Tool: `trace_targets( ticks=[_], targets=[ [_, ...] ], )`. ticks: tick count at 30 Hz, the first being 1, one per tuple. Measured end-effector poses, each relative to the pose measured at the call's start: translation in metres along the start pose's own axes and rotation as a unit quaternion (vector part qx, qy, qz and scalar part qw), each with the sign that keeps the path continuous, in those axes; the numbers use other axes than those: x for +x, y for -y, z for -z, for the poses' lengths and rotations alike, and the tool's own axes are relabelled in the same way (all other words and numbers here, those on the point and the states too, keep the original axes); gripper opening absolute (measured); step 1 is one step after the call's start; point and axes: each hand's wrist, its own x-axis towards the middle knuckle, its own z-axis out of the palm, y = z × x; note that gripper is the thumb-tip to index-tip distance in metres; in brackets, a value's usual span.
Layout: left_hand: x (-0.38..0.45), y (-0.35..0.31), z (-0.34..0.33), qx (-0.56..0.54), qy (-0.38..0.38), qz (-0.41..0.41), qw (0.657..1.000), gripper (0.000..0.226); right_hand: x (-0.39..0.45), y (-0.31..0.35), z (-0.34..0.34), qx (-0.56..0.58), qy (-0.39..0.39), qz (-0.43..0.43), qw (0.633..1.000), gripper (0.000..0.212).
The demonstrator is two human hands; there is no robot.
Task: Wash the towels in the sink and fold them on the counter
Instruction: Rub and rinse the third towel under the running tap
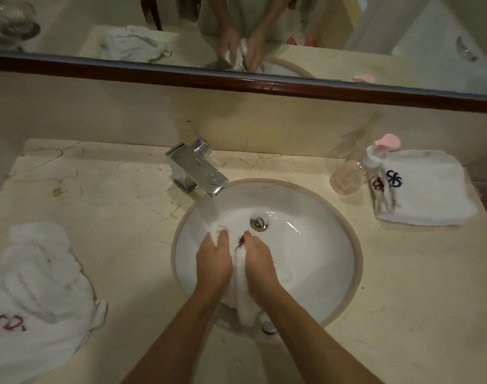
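A wet white towel (243, 297) with a dark red mark hangs bunched between both hands inside the round white sink (314, 253). My left hand (213, 259) grips its left part under the running water. My right hand (257, 257) grips its right part, close beside the left hand. Water streams from the chrome faucet (196, 171) onto the towel. A crumpled white towel (36, 295) with a reddish stain lies on the counter at the left. A folded white towel (425, 189) with a blue emblem lies on the counter at the right.
A clear soap dispenser (350, 176) with a pink pump top stands between the sink and the folded towel. The marble counter (120, 200) runs to a wall with a wood-framed mirror (236, 79) above. The sink drain (258, 223) is open.
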Motion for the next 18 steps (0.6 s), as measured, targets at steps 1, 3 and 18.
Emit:
trace_targets(
  ticks=[1,3,18],
  targets=[
    [0.007,0.001,0.004,-0.001,-0.003,0.019,1.0,0.044,-0.01,0.001,-0.005,-0.042,0.014,0.039,0.998,0.031],
    [0.005,0.004,0.006,-0.034,0.032,0.033,0.998,0.044,-0.009,0.012,-0.01,-0.082,-0.016,0.065,0.994,0.031],
    [-0.05,-0.003,0.031,-0.056,0.115,-0.125,0.984,0.062,0.027,0.003,-0.007,-0.036,0.0,-0.046,0.998,0.012]
  ],
)
